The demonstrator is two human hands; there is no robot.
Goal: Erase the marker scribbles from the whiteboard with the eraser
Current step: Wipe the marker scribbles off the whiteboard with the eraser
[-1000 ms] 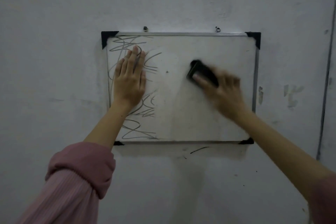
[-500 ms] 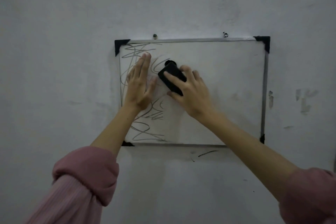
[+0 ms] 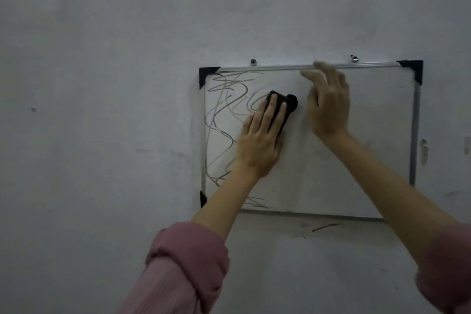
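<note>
Now my left hand [image 3: 260,140] pressed the eraser [image 3: 283,109] flat-fingered at mid-frame; right hand [image 3: 327,107] loose, empty. Scribbles [image 3: 224,115] on the whiteboard [image 3: 356,160] left side remained; next sweep leftward.

A grey, scuffed wall [image 3: 102,84] carries a metal-framed whiteboard [image 3: 382,135] with black corner caps, hung from two screws [image 3: 253,61] at its top edge. A dark marker streak [image 3: 325,227] marks the wall just below the board.
</note>
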